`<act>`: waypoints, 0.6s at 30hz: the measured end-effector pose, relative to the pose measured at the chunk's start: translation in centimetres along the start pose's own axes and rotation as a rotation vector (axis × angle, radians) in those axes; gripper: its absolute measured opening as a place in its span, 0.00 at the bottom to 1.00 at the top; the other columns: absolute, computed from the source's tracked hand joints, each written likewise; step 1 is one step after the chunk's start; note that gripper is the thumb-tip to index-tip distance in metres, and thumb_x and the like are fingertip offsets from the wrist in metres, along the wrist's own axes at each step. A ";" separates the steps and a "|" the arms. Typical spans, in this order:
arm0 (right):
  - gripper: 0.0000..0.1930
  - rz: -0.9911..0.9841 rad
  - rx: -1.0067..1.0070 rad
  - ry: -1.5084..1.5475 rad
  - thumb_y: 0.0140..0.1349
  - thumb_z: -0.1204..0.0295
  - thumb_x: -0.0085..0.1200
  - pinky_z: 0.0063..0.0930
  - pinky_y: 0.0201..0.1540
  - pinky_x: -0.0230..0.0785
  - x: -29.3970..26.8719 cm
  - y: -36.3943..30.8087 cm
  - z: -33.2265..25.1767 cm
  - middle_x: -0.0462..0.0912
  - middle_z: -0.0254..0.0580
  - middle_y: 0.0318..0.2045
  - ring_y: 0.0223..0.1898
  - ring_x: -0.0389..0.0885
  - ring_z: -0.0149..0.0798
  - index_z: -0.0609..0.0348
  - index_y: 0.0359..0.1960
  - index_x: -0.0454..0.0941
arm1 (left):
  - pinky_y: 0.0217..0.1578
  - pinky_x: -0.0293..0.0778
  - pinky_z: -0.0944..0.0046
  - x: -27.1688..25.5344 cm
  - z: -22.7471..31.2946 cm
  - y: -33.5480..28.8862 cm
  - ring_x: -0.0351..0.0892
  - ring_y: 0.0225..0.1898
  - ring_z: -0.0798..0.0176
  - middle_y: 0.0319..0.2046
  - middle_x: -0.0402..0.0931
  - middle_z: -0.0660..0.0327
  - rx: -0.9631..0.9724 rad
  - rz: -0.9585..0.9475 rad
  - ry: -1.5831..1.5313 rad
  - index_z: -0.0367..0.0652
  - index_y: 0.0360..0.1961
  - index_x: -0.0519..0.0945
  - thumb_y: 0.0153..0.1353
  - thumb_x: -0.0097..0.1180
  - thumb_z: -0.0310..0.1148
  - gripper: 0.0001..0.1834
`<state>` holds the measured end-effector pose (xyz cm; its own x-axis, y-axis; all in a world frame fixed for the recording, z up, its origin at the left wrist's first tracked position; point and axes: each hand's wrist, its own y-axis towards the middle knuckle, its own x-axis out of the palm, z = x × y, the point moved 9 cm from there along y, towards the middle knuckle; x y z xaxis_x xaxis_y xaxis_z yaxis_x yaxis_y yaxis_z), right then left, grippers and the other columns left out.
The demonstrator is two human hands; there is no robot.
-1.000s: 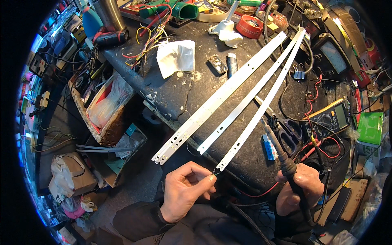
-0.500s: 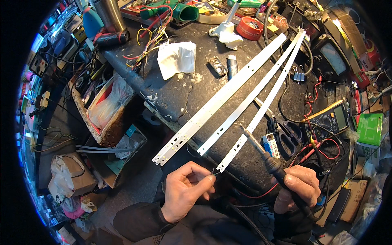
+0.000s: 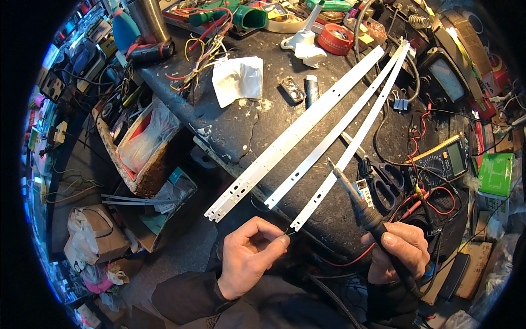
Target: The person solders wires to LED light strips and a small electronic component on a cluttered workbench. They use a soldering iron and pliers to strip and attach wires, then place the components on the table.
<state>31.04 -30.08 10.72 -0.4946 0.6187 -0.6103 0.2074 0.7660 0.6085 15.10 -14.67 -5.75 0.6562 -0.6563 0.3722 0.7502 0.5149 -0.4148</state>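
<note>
My left hand (image 3: 253, 253) pinches a thin dark wire (image 3: 290, 232) between thumb and forefinger. The wire's end is right at the near end of a narrow white LED strip (image 3: 350, 153); whether they touch I cannot tell. In my right hand (image 3: 401, 253) is a soldering iron (image 3: 368, 215), held by its dark handle. Its tip points up and left, over or just above that strip. Two more LED strip pieces lie to the left on the black worktable (image 3: 230, 140): a slim strip (image 3: 320, 151) and a broader strip bundle (image 3: 279, 148). All of them jut past the table's near edge.
Right of the strips are scissors (image 3: 390, 183), a small printed box (image 3: 364, 192) and a multimeter (image 3: 446, 159) with red leads. A folded white paper (image 3: 237, 80), a metal tin (image 3: 292, 89), a lighter (image 3: 312, 89) and a red round container (image 3: 335, 39) sit farther back.
The soldering iron's tip has shifted slightly right and away from me, now closer over the right-hand strip. My left hand keeps its pinch almost unmoved.
</note>
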 end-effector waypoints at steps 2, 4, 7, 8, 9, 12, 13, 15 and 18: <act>0.32 0.016 0.014 0.002 0.52 0.87 0.73 0.34 0.32 0.82 0.1 -0.1 0.1 0.89 0.55 0.42 0.32 0.92 0.44 0.60 0.62 0.82 | 0.38 0.76 0.74 0.1 0.3 0.1 0.80 0.35 0.76 0.38 0.84 0.60 0.046 0.001 0.018 0.35 0.41 0.82 0.69 0.68 0.20 0.05; 0.30 0.055 -0.007 -0.044 0.53 0.86 0.75 0.33 0.31 0.82 -0.1 -0.2 0.0 0.89 0.52 0.40 0.31 0.91 0.43 0.59 0.60 0.82 | 0.40 0.76 0.74 0.2 0.7 0.2 0.79 0.37 0.76 0.40 0.83 0.60 0.094 -0.011 0.024 0.34 0.40 0.82 0.69 0.68 0.19 0.04; 0.26 0.099 0.002 -0.042 0.54 0.84 0.76 0.31 0.28 0.81 -0.1 -0.4 0.1 0.88 0.48 0.37 0.30 0.90 0.40 0.59 0.56 0.83 | 0.39 0.75 0.74 0.3 1.3 0.4 0.78 0.38 0.76 0.44 0.82 0.60 0.201 -0.008 0.039 0.34 0.40 0.82 0.68 0.67 0.18 0.04; 0.24 0.107 0.024 -0.011 0.55 0.84 0.75 0.30 0.27 0.81 -0.1 -0.4 0.4 0.88 0.47 0.36 0.29 0.90 0.39 0.59 0.54 0.83 | 0.39 0.75 0.74 0.4 1.2 0.4 0.78 0.38 0.76 0.45 0.82 0.59 0.200 -0.007 0.039 0.35 0.39 0.82 0.68 0.66 0.18 0.04; 0.23 0.123 0.002 -0.027 0.55 0.84 0.76 0.30 0.27 0.80 -0.1 -0.5 0.3 0.88 0.47 0.36 0.28 0.90 0.39 0.60 0.53 0.83 | 0.39 0.75 0.74 0.3 1.1 0.4 0.78 0.37 0.76 0.45 0.82 0.59 0.199 -0.006 0.039 0.35 0.39 0.82 0.68 0.66 0.17 0.04; 0.22 0.161 -0.030 -0.008 0.55 0.82 0.76 0.28 0.25 0.80 -0.2 -0.7 0.5 0.87 0.47 0.34 0.25 0.88 0.36 0.61 0.51 0.81 | 0.38 0.74 0.75 0.3 1.0 0.4 0.78 0.37 0.77 0.46 0.82 0.59 0.190 -0.005 0.044 0.35 0.39 0.82 0.68 0.66 0.17 0.04; 0.23 0.178 -0.053 -0.011 0.54 0.82 0.76 0.28 0.25 0.79 -0.2 -0.8 0.6 0.87 0.47 0.32 0.24 0.87 0.35 0.61 0.51 0.81 | 0.38 0.74 0.75 0.3 1.0 0.4 0.77 0.37 0.77 0.45 0.82 0.59 0.185 -0.005 0.046 0.35 0.39 0.82 0.68 0.66 0.17 0.04; 0.23 0.198 -0.072 -0.010 0.55 0.81 0.75 0.28 0.24 0.78 -0.3 -1.0 0.6 0.86 0.46 0.30 0.21 0.85 0.34 0.61 0.51 0.80 | 0.37 0.74 0.75 0.4 1.0 0.4 0.77 0.36 0.77 0.46 0.82 0.59 0.180 0.000 0.044 0.35 0.38 0.83 0.68 0.66 0.17 0.04; 0.21 0.218 -0.054 0.027 0.56 0.79 0.74 0.27 0.22 0.75 -0.5 -1.2 0.9 0.85 0.44 0.26 0.19 0.82 0.33 0.61 0.51 0.79 | 0.37 0.73 0.75 0.4 1.0 0.4 0.77 0.36 0.78 0.46 0.82 0.59 0.175 0.009 0.034 0.35 0.38 0.83 0.67 0.67 0.18 0.04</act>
<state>31.83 -31.13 9.80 -0.4658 0.7629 -0.4484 0.2666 0.6042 0.7509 15.77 -14.20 -4.98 0.6621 -0.6681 0.3393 0.7488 0.6072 -0.2656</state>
